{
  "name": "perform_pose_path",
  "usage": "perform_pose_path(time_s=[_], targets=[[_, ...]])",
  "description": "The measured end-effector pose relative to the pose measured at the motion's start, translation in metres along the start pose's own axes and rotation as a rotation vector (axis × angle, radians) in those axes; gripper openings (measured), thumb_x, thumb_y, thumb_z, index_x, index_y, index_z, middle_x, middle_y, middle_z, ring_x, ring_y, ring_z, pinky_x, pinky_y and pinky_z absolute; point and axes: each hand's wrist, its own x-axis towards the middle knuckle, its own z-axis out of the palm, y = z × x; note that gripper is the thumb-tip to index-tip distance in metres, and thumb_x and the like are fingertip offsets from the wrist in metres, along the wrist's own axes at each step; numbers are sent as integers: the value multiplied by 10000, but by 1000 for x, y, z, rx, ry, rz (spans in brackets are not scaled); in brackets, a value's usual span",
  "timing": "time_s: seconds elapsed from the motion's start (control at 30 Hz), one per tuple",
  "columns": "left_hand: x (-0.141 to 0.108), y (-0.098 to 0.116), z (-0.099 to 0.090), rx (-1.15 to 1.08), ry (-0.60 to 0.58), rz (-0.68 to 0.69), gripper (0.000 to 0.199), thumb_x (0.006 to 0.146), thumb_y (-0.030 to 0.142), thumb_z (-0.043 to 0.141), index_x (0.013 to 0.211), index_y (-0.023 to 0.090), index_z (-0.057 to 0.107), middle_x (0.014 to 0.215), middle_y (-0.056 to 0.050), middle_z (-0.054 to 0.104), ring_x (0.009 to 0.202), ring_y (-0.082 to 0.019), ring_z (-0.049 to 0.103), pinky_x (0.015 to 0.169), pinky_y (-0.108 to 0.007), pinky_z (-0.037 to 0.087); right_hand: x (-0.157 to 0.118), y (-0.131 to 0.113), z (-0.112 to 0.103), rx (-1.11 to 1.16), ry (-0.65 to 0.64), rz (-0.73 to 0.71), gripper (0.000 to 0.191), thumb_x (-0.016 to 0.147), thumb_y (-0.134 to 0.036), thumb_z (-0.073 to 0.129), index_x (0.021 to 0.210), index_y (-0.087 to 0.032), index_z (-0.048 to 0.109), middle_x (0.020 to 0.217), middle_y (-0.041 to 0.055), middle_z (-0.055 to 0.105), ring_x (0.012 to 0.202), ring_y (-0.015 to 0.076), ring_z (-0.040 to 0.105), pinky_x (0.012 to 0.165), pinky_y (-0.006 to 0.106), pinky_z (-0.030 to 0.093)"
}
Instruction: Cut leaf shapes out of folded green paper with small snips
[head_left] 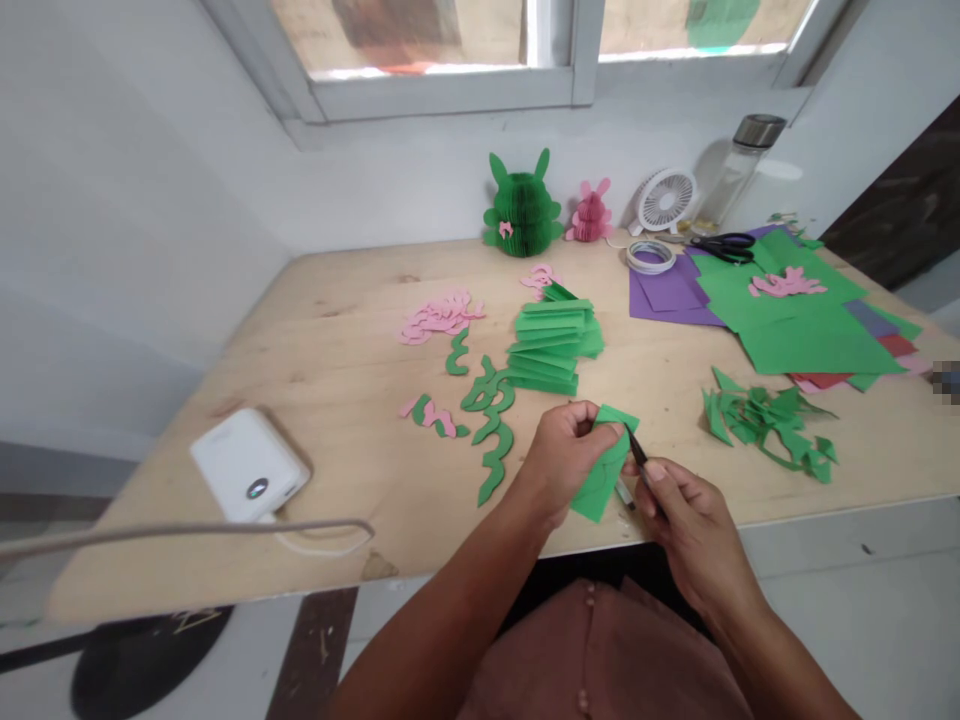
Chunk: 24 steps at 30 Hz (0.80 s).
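Paper cutting | left hand (564, 452) fingers pinching green paper (602, 485) | right hand (694, 540) fingers closed on small dark blade (637, 450), tip working at paper edge

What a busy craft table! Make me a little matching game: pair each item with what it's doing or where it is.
Column one:
1. left hand
2. right hand
3. black-handled scissors
4. white power bank

Column two:
A. lying at the left of the table
B. pinching a narrow dark tool
C. holding green paper
D. lying at the back on purple paper

Pairs: 1-C, 2-B, 3-D, 4-A.
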Motion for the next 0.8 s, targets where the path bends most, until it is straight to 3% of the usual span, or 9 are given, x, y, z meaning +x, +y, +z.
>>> perform_pose_path(time_s=[0.8], targets=[[2,0,-2,25,-31,6,176,653,259,659,622,154,522,564,46,489,510,-64,411,516,-207,320,1,4,-2,-21,-1,-19,365,801,-513,656,797,-148,664,538,-54,386,484,65,264,447,230,155]])
